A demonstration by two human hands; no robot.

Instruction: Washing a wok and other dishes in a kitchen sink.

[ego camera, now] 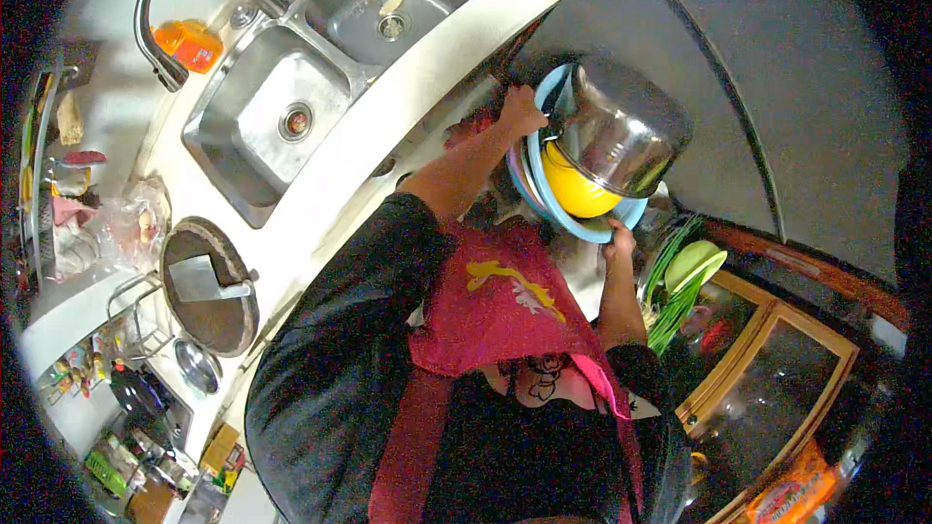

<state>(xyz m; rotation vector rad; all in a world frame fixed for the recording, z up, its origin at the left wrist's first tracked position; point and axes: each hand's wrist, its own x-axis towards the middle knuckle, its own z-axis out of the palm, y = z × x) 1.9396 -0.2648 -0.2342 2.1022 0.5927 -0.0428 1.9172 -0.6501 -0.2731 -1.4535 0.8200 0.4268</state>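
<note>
My left hand (520,113) grips the upper left rim of a light blue plastic basin (535,160). Lower down, my right hand (619,236) holds the same basin by its near rim. A shiny stainless steel pot (626,131) lies tipped in the basin, its base facing away from me. Partly under the pot sits a yellow bowl (579,185). Edges of other basins (518,171) show beneath the blue one, nested against it. The pot hides much of the basin's inside.
On my left, the white counter (349,182) holds a double steel sink (240,131) with a faucet (156,51). A cleaver (207,280) rests on a round chopping board (233,320). To my right are green onions (673,313), a light green bowl (695,266) and a wood-framed glass cabinet (772,371).
</note>
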